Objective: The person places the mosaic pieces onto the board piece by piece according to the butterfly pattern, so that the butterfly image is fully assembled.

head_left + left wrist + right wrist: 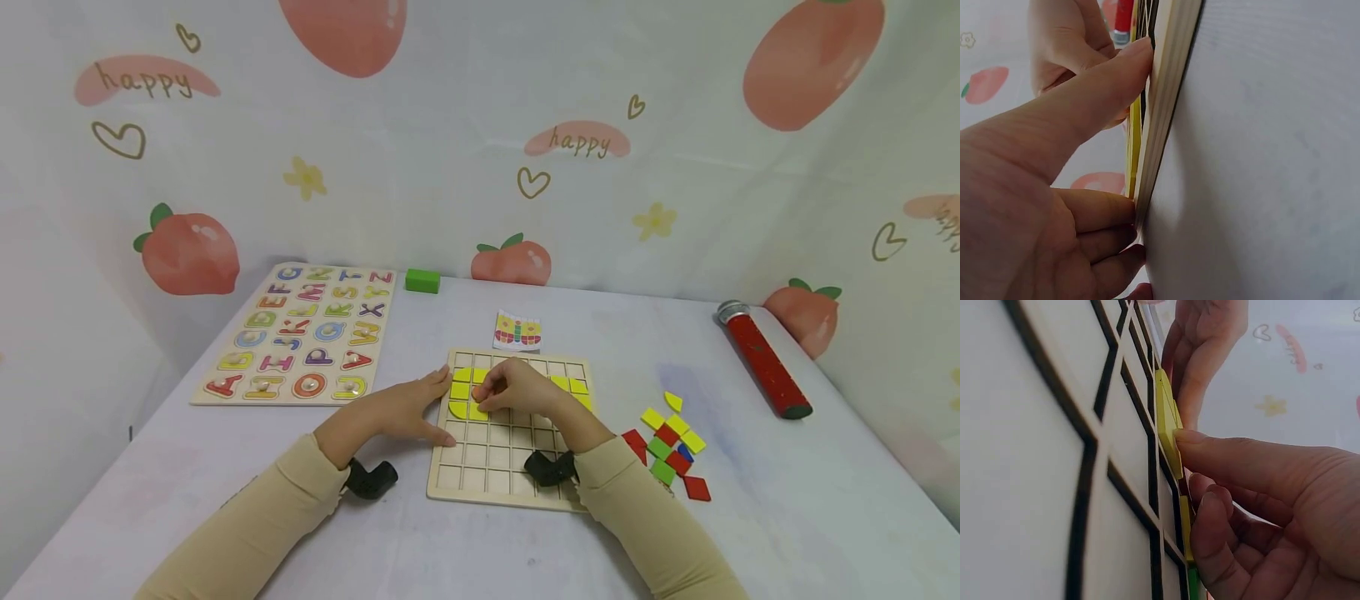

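Left hand (401, 410): we note fingers spread, the grid board (475, 457) at their tips. Right hand (527, 390) bends above it, fingers curled, yellow tile (1169, 419) at the thumb tip; we cannot tell whether they pinch anything.

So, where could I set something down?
Bare table lies between the picture card and red microphone, and in front of the grid board, between the sleeves. It's crowded around the yellow tiles near the left hand and right hand, and among the loose tiles at right.

Left grip (405, 408) at gridded board (498, 457), right grip (521, 390) at yellow tiles (462, 389); letter board (300, 342), red microphone (765, 361)
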Available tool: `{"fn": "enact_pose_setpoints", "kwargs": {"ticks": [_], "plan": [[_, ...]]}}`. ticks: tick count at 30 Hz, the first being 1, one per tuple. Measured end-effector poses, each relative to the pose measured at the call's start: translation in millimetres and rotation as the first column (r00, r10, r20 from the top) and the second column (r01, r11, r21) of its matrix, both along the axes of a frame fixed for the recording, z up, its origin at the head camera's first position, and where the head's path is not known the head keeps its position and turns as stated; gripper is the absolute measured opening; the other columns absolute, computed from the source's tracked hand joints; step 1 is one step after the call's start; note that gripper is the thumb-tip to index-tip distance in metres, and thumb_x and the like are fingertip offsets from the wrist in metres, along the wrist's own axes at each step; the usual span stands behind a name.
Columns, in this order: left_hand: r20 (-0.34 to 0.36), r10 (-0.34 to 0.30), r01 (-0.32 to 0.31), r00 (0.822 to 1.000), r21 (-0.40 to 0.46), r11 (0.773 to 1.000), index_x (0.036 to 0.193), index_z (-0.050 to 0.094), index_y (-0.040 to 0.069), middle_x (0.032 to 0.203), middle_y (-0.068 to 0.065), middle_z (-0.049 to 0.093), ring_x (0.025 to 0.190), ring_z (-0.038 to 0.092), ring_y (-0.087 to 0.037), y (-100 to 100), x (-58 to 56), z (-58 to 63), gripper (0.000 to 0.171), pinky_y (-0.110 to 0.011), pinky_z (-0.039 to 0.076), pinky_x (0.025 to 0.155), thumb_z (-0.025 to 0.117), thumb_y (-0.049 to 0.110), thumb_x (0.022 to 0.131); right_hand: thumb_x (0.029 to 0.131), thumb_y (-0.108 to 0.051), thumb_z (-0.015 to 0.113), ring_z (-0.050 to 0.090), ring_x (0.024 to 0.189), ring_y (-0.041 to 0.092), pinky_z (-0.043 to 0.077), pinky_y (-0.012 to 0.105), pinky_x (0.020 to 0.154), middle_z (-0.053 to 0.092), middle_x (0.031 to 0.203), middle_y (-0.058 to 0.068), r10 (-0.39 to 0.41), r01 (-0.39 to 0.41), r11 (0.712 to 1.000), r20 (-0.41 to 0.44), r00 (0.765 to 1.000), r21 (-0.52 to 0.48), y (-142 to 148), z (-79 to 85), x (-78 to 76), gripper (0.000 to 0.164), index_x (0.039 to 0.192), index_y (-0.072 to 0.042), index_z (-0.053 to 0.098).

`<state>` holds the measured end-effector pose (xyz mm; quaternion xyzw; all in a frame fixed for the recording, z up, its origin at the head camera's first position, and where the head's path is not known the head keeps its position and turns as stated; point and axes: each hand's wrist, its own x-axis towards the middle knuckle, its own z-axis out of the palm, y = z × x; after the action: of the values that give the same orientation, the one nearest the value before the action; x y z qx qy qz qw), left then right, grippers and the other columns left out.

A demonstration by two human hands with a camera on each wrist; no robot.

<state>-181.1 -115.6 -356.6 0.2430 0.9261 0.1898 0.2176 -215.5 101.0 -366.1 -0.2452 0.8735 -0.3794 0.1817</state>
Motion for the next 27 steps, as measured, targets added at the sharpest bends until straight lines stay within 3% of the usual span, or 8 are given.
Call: {"fn": "enact_pose_setpoints", "kwargs": {"ticks": [9,15,21,27], "plan": [[0.008,-0.018,0.018,1.000,0.020,1.000,0.149,0.017,0.005,0.157,-0.010,0.008,0.145,0.012,-0.024,-1.8,-4.1,-1.1,0.077,-0.041,0.016,0.118,0.054,0.041,0.092,0.079,-0.010,0.074,0.053,0.066,0.008,0.047,0.019,0.063,0.067,0.077,0.002,0.012,-0.012,1.000,0.026,1.000,0.014,2.2,4.3,0.2,0.010,0.085,-0.003,0.071],[-0.015,-0.017,0.017,1.000,0.014,1.000,0.148,0.019,0.002,0.157,-0.012,0.010,0.145,0.013,-0.025,-0.5,-4.4,-2.2,0.068,-0.042,0.018,0.117,0.050,0.034,0.096,0.081,-0.010,0.072,0.058,0.071,0.007,0.051,0.020,0.068,0.069,0.086,0.003,0.016,-0.016,0.999,0.020,1.000,0.031,10.3,12.9,2.2,0.011,0.089,-0.004,0.072],[-0.061,-0.004,0.004,0.998,0.000,1.000,0.147,0.022,0.001,0.156,-0.012,0.014,0.144,0.016,-0.025,3.0,-4.1,-5.2,0.069,-0.042,0.021,0.117,0.053,0.034,0.094,0.082,-0.013,0.070,0.060,0.073,0.009,0.051,0.022,0.069,0.070,0.086,0.006,0.001,0.000,0.999,-0.015,1.000,0.041,34.4,23.2,9.0,0.014,0.091,-0.003,0.071],[-0.091,0.004,-0.006,0.996,-0.024,1.000,0.146,0.024,0.001,0.156,-0.013,0.016,0.144,0.019,-0.026,7.0,-4.2,-5.5,0.068,-0.042,0.023,0.116,0.053,0.035,0.094,0.084,-0.019,0.069,0.060,0.079,0.012,0.051,0.025,0.072,0.069,0.091,0.005,-0.085,0.087,0.993,-0.028,0.996,0.079,69.7,30.6,17.7,0.017,0.094,-0.005,0.071]]}}
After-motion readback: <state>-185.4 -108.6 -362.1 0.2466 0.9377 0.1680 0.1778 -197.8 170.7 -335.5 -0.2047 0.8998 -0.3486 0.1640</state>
